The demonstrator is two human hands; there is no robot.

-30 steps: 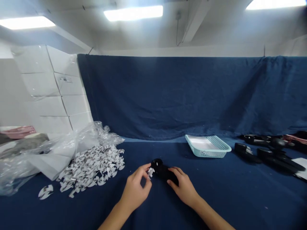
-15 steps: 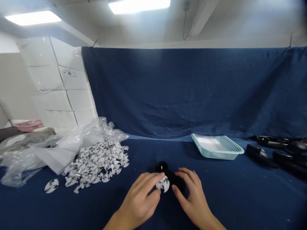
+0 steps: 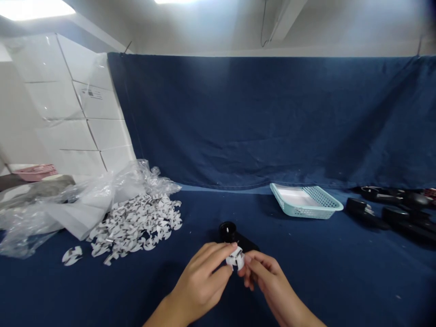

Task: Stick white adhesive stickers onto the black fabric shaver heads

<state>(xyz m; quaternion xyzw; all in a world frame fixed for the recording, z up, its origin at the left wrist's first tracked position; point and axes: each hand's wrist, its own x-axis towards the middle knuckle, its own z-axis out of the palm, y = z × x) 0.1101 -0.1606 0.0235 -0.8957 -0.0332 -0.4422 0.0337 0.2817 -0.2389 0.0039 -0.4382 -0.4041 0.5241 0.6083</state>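
Between thumb and fingers, my left hand point(image 3: 204, 277) pinches a small white plastic part point(image 3: 235, 258) with curved edges and notches. My right hand point(image 3: 265, 272) has its thumb and forefinger closed at the right edge of that same part. Just beyond both hands, a black part point(image 3: 227, 230) with a round cup-like end and a longer body lies on the blue cloth; the hands partly cover it. A large pile of similar white plastic parts point(image 3: 139, 222) lies to the left, with one white piece point(image 3: 72, 255) apart from it.
Clear plastic bags point(image 3: 88, 195) lie behind and left of the pile, below stacked white boxes point(image 3: 78, 109). A light green basket point(image 3: 306, 208) stands at the back right. Several black parts point(image 3: 405, 220) lie at the far right. A blue curtain point(image 3: 245, 122) hangs behind the table.
My right hand has left the black part and moved to the white plastic part, its fingers now closed on it. My left hand keeps its pinch. The camera view has tilted slightly down.
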